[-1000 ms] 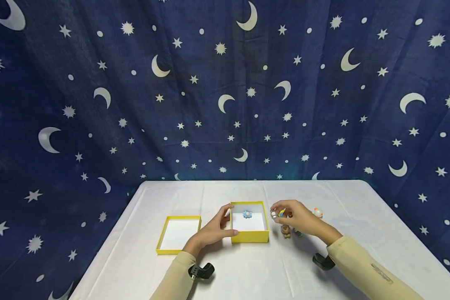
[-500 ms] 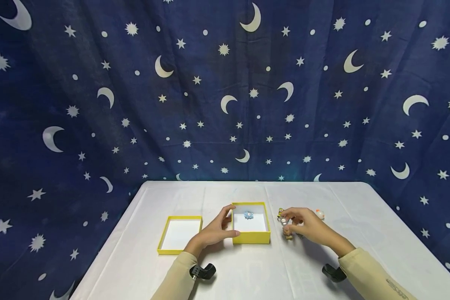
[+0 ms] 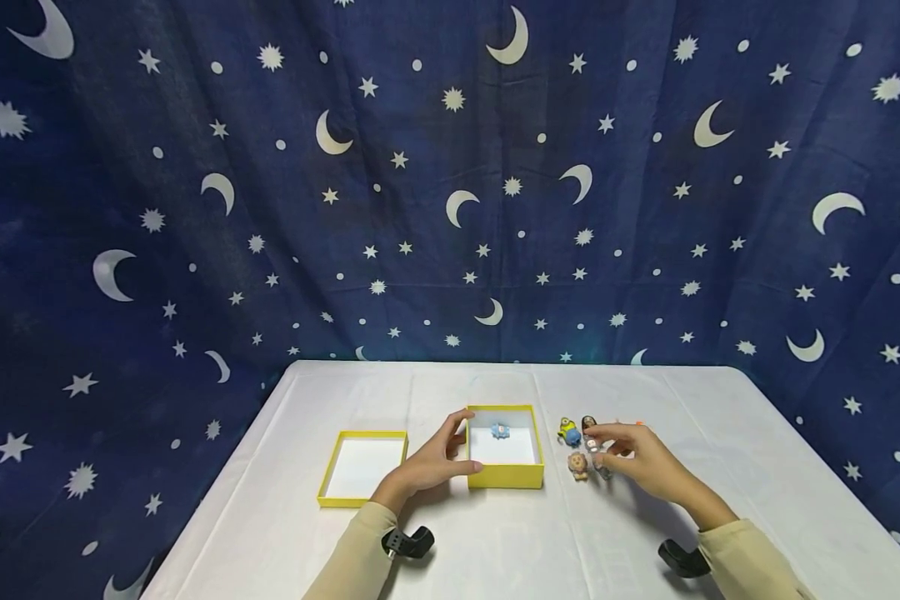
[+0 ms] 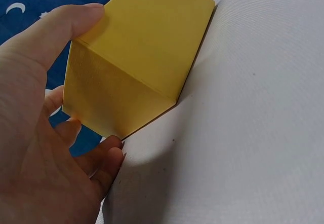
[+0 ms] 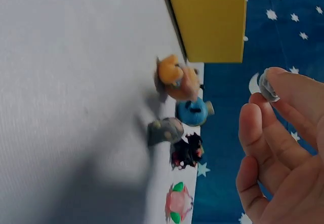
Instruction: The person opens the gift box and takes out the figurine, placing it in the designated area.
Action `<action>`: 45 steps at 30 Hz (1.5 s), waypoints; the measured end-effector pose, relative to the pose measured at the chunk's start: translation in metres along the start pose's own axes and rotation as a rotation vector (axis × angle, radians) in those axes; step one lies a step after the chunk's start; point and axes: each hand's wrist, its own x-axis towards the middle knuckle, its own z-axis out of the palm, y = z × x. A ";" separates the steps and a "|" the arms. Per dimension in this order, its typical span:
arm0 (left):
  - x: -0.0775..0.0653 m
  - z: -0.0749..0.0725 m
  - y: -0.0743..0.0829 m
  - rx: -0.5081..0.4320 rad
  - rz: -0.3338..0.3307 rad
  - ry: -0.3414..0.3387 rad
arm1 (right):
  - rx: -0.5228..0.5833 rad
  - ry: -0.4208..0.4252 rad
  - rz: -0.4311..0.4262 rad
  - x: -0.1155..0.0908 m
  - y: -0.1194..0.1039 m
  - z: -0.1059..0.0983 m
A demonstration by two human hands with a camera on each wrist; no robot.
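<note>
My left hand [image 3: 426,463] grips the near-left corner of an open yellow box [image 3: 504,477], thumb on the front wall and fingers along the left side. A light blue figurine [image 3: 500,431] lies inside on the white bottom. To the right of the box, my right hand [image 3: 648,467] pinches a small grey figurine [image 5: 266,85] between thumb and fingertips, over a group of toys. Around it on the cloth are a yellow-and-blue minion figurine [image 3: 569,432], a brown lion figurine [image 3: 577,466] and a dark-haired figurine [image 3: 588,422].
A shallow yellow box lid [image 3: 345,503] lies with its white inside up, left of the box. In the right wrist view, a grey figurine [image 5: 166,131] and a pink one with green parts [image 5: 177,203] stand on the white tablecloth [image 3: 510,550]. A starry blue curtain [image 3: 420,208] hangs behind.
My right hand has moved right with the grey figurine, away from the box and over the toys, uncovering the minion and lion. My left hand keeps its grip on the box.
</note>
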 end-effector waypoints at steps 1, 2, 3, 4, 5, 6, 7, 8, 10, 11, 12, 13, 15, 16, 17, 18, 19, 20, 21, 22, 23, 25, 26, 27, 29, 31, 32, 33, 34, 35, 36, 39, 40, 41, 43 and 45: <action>0.000 0.000 0.000 0.004 0.005 0.001 | -0.002 0.009 -0.008 -0.001 0.001 -0.001; 0.000 0.000 0.000 0.004 -0.001 0.001 | 0.006 0.013 -0.014 -0.002 0.002 -0.002; 0.000 0.000 0.000 0.003 -0.005 0.002 | 0.010 0.020 -0.020 -0.004 0.003 -0.003; 0.000 0.000 0.000 0.003 -0.009 0.003 | 0.011 0.027 -0.020 -0.005 0.004 -0.004; -0.001 0.000 0.000 0.002 -0.008 0.004 | 0.011 0.036 -0.019 -0.006 0.006 -0.005; -0.001 0.001 0.000 0.001 -0.006 0.006 | 0.009 0.046 -0.018 -0.007 0.007 -0.006; -0.001 0.001 0.000 -0.002 -0.003 0.007 | 0.010 0.052 -0.014 -0.008 0.008 -0.007; -0.001 0.001 0.000 -0.006 -0.006 0.007 | 0.008 0.056 -0.011 -0.008 0.010 -0.008; 0.000 0.001 0.000 -0.012 0.001 0.009 | 0.010 0.072 -0.006 -0.009 0.013 -0.009; 0.000 0.001 0.000 -0.016 0.003 0.009 | 0.012 0.075 -0.007 -0.010 0.015 -0.010; 0.000 0.001 0.000 -0.018 0.004 0.008 | 0.015 0.077 -0.009 -0.010 0.016 -0.011; 0.000 0.001 0.000 -0.021 0.004 0.008 | 0.016 0.080 -0.014 -0.011 0.018 -0.012; 0.000 0.001 0.000 -0.025 0.001 0.007 | 0.026 0.094 -0.018 -0.012 0.020 -0.014; 0.000 0.001 0.000 -0.027 -0.002 0.006 | 0.028 0.094 -0.025 -0.013 0.022 -0.015; 0.000 0.001 0.000 -0.029 -0.003 0.005 | 0.031 0.094 -0.031 -0.014 0.024 -0.016; 0.000 0.001 0.000 -0.031 -0.005 0.004 | 0.037 0.093 -0.039 -0.016 0.025 -0.017; 0.000 0.001 0.000 -0.032 -0.006 0.004 | 0.043 0.091 -0.049 -0.017 0.027 -0.018; 0.000 0.002 0.000 -0.033 -0.006 0.003 | 0.049 0.089 -0.057 -0.018 0.028 -0.019; 0.000 0.002 0.000 -0.034 -0.007 0.002 | 0.055 0.084 -0.064 -0.018 0.030 -0.019; 0.000 0.001 -0.001 -0.033 -0.009 0.002 | 0.060 0.076 -0.070 -0.019 0.031 -0.020; 0.000 0.001 -0.001 -0.030 -0.010 0.003 | 0.061 0.070 -0.071 -0.019 0.033 -0.020; 0.000 0.001 -0.001 -0.025 -0.014 0.006 | 0.058 0.062 -0.054 -0.020 0.035 -0.021; 0.000 0.001 -0.001 -0.022 -0.015 0.008 | 0.056 0.057 -0.034 -0.020 0.036 -0.021; 0.000 0.001 -0.001 -0.019 -0.016 0.010 | 0.052 0.049 -0.010 -0.020 0.037 -0.021; 0.000 0.001 -0.001 -0.015 -0.018 0.013 | 0.041 0.030 0.034 -0.021 0.039 -0.022; 0.000 0.001 -0.001 -0.012 -0.019 0.014 | 0.029 0.014 0.068 -0.021 0.041 -0.022; 0.000 0.001 -0.001 -0.011 -0.020 0.014 | 0.027 0.004 0.082 -0.022 0.042 -0.022; 0.000 0.001 -0.001 -0.010 -0.021 0.014 | 0.023 -0.007 0.088 -0.022 0.043 -0.023; 0.000 0.001 -0.001 -0.011 -0.020 0.014 | 0.023 -0.017 0.091 -0.022 0.044 -0.023; -0.001 0.001 0.000 -0.012 -0.019 0.014 | 0.019 -0.025 0.091 -0.022 0.045 -0.023; -0.001 0.001 0.000 -0.012 -0.016 0.015 | 0.018 -0.034 0.091 -0.022 0.045 -0.023; -0.001 0.001 0.001 -0.014 -0.012 0.015 | 0.021 -0.061 0.102 -0.023 0.047 -0.022; -0.001 0.001 0.002 -0.015 -0.011 0.015 | 0.021 -0.067 0.105 -0.023 0.048 -0.022; -0.001 0.001 0.002 -0.014 -0.012 0.015 | 0.020 -0.069 0.106 -0.023 0.048 -0.022; -0.001 0.001 0.002 -0.016 -0.012 0.013 | 0.024 -0.076 0.111 -0.023 0.049 -0.021; -0.001 0.001 0.002 -0.017 -0.012 0.013 | 0.024 -0.073 0.101 -0.024 0.050 -0.020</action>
